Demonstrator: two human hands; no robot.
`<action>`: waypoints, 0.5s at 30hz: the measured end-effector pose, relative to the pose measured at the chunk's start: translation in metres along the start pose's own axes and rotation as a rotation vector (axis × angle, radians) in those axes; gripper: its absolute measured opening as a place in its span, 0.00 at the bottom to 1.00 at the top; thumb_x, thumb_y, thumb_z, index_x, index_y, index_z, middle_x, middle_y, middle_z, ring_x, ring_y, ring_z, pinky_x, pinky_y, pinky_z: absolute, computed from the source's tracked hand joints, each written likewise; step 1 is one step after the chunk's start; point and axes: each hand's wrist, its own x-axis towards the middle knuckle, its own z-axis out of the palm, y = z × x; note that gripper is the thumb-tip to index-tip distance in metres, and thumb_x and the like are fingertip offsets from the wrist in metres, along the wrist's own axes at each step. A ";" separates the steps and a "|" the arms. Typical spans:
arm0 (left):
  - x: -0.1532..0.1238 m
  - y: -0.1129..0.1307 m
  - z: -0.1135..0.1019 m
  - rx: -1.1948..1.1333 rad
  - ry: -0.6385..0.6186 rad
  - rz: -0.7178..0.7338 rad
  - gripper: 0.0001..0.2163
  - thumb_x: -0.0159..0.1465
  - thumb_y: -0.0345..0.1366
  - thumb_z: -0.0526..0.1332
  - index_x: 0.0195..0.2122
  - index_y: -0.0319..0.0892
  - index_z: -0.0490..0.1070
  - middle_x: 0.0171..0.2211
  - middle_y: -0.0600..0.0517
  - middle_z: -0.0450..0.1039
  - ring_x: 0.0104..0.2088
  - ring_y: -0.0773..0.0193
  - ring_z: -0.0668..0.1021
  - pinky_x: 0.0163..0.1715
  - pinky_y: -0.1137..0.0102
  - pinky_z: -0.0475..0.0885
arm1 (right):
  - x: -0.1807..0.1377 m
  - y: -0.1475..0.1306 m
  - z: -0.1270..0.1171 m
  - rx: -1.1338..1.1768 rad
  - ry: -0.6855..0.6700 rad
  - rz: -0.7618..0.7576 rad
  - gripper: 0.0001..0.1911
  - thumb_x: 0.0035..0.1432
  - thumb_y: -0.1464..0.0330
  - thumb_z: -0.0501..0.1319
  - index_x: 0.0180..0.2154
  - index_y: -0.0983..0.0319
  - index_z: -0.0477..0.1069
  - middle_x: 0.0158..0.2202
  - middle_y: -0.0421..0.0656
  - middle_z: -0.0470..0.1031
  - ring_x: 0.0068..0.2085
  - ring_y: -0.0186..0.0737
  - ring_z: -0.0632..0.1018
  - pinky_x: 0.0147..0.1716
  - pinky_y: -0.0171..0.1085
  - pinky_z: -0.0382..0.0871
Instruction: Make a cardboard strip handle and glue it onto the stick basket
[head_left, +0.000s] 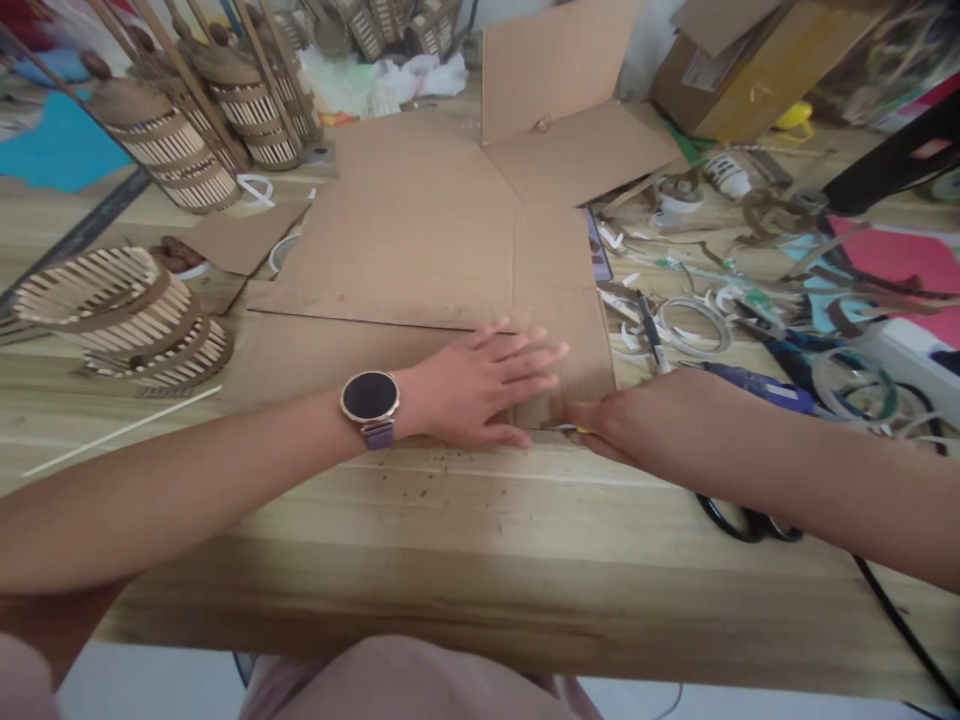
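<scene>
A large unfolded cardboard sheet (420,230) covers the middle of the table, with one flap standing up at the back. My left hand (480,385), with a watch on its wrist, lies flat on the sheet near its front edge, fingers spread. Just right of it, my right hand (615,420) is closed around a utility knife (571,429) at the cardboard's front edge. Only a thin pale blade and a bit of yellow show; the rest is hidden in the fingers.
Slatted bamboo baskets (142,310) stand at left, and several slatted lantern-like pieces (172,140) behind them. On the right lie a pen (652,330), tape rings (694,325), a glue gun (750,385), scissors (742,520) and scraps. A cardboard box (757,75) stands at back right.
</scene>
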 end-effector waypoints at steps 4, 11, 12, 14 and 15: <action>0.017 0.007 0.009 -0.068 -0.064 0.050 0.33 0.66 0.57 0.52 0.67 0.42 0.56 0.69 0.46 0.51 0.69 0.47 0.53 0.66 0.49 0.47 | 0.004 -0.004 0.001 -0.008 0.030 0.004 0.13 0.61 0.75 0.52 0.43 0.60 0.72 0.20 0.40 0.74 0.20 0.40 0.74 0.17 0.36 0.43; 0.020 0.006 0.015 -0.112 -0.085 0.049 0.33 0.66 0.57 0.52 0.67 0.45 0.54 0.70 0.50 0.50 0.70 0.49 0.51 0.67 0.51 0.45 | 0.001 -0.004 0.016 -0.104 0.104 -0.048 0.19 0.52 0.82 0.53 0.44 0.63 0.71 0.17 0.39 0.71 0.18 0.42 0.74 0.16 0.37 0.40; 0.020 0.006 0.015 -0.117 -0.086 0.045 0.32 0.66 0.57 0.52 0.67 0.46 0.55 0.70 0.50 0.50 0.70 0.49 0.51 0.67 0.51 0.45 | 0.001 -0.003 0.016 -0.102 0.098 -0.052 0.20 0.51 0.83 0.54 0.44 0.63 0.71 0.17 0.40 0.72 0.18 0.43 0.74 0.16 0.37 0.40; 0.020 0.006 0.015 -0.124 -0.088 0.040 0.32 0.66 0.57 0.52 0.67 0.46 0.55 0.69 0.50 0.50 0.70 0.50 0.51 0.67 0.52 0.44 | 0.000 -0.002 0.016 -0.074 0.062 -0.060 0.21 0.51 0.82 0.54 0.45 0.62 0.71 0.18 0.40 0.73 0.19 0.43 0.75 0.16 0.36 0.41; 0.020 0.006 0.015 -0.125 -0.089 0.040 0.32 0.66 0.57 0.52 0.67 0.46 0.55 0.69 0.50 0.50 0.70 0.50 0.51 0.67 0.52 0.44 | 0.000 0.000 0.016 -0.056 0.037 -0.062 0.21 0.51 0.82 0.55 0.45 0.61 0.72 0.18 0.40 0.73 0.19 0.43 0.76 0.16 0.36 0.42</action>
